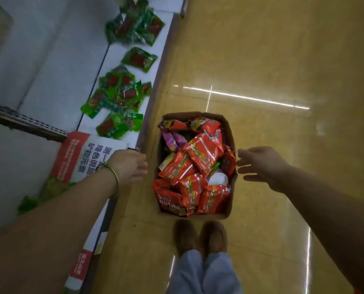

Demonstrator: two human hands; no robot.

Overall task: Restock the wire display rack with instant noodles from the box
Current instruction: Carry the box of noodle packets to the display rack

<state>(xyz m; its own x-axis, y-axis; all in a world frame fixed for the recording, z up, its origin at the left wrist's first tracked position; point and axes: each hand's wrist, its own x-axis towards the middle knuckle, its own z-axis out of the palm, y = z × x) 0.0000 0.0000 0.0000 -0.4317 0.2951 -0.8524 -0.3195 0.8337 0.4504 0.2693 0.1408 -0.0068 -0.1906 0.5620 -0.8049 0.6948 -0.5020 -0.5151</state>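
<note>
A brown cardboard box stands on the floor in front of my feet, heaped with red instant noodle packs and a few purple ones. My left hand hovers just left of the box, fingers curled downward, a bangle on the wrist; I see nothing in it. My right hand hangs at the box's right rim with fingers spread and empty. No wire rack is in view.
A white low shelf along the left holds several green snack packets and a red-and-white printed sign. My two brown shoes stand just behind the box. Glossy yellow floor stretches to the right.
</note>
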